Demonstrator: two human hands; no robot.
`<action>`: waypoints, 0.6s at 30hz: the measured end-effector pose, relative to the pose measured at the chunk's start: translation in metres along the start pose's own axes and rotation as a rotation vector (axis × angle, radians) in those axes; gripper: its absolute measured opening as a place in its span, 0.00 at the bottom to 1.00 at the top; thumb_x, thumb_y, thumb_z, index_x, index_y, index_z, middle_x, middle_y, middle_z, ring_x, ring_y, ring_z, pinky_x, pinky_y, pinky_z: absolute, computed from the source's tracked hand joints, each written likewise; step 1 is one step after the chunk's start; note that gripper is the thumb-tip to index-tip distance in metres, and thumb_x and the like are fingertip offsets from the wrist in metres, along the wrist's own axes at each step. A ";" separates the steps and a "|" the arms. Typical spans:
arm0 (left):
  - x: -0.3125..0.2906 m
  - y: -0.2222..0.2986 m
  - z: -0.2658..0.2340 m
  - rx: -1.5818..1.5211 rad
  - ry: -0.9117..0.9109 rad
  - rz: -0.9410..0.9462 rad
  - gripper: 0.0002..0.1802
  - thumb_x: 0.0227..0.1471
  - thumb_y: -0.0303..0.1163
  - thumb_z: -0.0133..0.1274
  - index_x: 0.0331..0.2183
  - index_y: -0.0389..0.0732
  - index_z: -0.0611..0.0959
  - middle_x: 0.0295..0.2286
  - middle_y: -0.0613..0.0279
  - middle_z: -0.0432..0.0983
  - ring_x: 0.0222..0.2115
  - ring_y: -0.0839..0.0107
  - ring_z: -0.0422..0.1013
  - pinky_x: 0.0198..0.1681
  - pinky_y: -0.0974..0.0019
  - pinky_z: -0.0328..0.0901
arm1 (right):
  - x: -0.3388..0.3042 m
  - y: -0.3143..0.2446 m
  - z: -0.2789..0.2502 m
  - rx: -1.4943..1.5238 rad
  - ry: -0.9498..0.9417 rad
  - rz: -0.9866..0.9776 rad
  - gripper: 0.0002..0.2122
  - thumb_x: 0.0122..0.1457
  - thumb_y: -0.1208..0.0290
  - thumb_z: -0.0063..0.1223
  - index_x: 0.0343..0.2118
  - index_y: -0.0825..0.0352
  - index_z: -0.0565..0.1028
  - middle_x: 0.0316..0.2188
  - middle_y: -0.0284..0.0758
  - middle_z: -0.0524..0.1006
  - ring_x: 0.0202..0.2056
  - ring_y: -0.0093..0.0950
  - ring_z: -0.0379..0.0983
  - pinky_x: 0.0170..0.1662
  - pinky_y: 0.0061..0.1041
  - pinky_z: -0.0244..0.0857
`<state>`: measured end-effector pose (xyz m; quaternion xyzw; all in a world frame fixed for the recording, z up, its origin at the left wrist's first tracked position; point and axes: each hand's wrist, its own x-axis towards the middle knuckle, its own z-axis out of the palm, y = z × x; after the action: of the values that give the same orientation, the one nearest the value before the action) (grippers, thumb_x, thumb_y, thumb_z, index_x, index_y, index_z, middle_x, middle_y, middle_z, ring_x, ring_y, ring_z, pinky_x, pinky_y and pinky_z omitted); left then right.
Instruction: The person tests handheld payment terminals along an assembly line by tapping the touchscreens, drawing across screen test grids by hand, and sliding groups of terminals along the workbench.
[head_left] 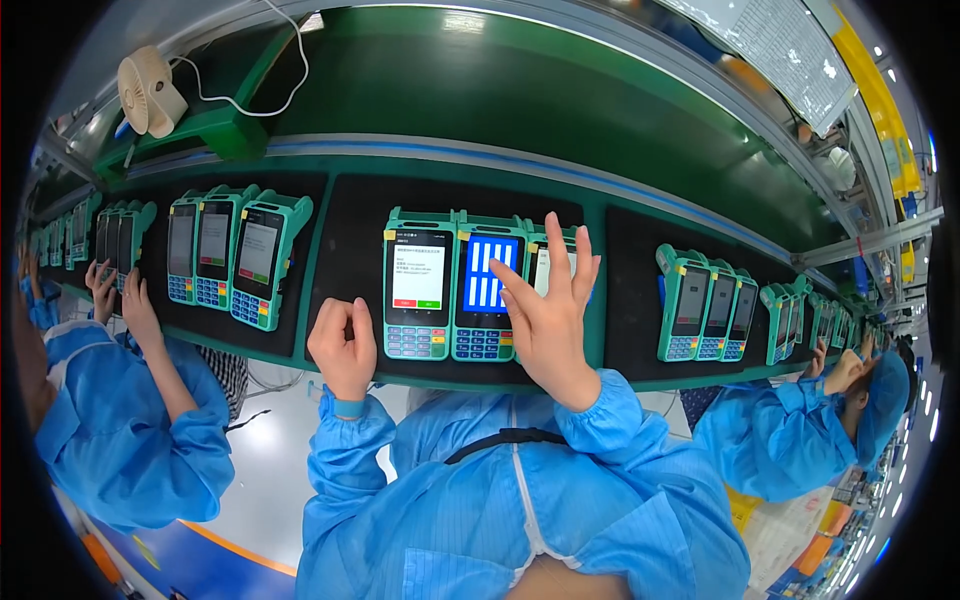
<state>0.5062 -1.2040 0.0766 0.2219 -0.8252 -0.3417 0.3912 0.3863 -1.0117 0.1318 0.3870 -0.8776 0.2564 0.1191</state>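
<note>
On the black mat (360, 230) I see the middle card reader (482, 322); my right hand (553, 335), spread wide, touches its blue screen (480, 282); my left hand (343, 345) curls narrow. A slip could mispress its keys (482, 346).

A long green bench (595, 222) carried black mats (355, 250); on the middle one, three green keypad terminals (418, 280) lay side by side, with further terminals (213, 245) grouped left and right

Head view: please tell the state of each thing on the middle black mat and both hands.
Left green rectangular terminal: screen lit, white page
Middle green rectangular terminal: screen lit, white-barred blue
Right green rectangular terminal: screen lit, partly hidden
Left bare hand: loosely curled
Right bare hand: open, fingers spread
</note>
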 end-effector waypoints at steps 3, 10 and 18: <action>-0.001 -0.002 0.000 0.008 -0.004 0.016 0.11 0.51 0.21 0.53 0.20 0.33 0.72 0.17 0.58 0.64 0.15 0.68 0.60 0.17 0.67 0.53 | -0.007 -0.010 0.004 0.004 -0.074 -0.043 0.13 0.56 0.73 0.53 0.44 0.54 0.79 0.65 0.46 0.48 0.65 0.54 0.31 0.62 0.59 0.25; -0.001 -0.001 0.003 0.001 0.002 0.011 0.12 0.49 0.21 0.55 0.18 0.34 0.72 0.15 0.58 0.62 0.14 0.64 0.59 0.17 0.65 0.53 | -0.015 -0.031 0.022 0.052 -0.129 -0.148 0.13 0.53 0.72 0.57 0.42 0.54 0.80 0.65 0.46 0.47 0.66 0.53 0.31 0.62 0.59 0.26; 0.000 -0.001 0.002 -0.006 0.008 0.020 0.12 0.49 0.21 0.55 0.18 0.33 0.72 0.14 0.58 0.62 0.13 0.64 0.59 0.16 0.64 0.52 | 0.006 -0.035 0.021 0.061 -0.077 -0.174 0.12 0.54 0.73 0.56 0.42 0.55 0.80 0.65 0.48 0.47 0.65 0.54 0.33 0.62 0.58 0.28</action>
<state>0.5047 -1.2038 0.0747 0.2141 -0.8247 -0.3394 0.3985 0.4079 -1.0466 0.1286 0.4748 -0.8365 0.2564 0.0953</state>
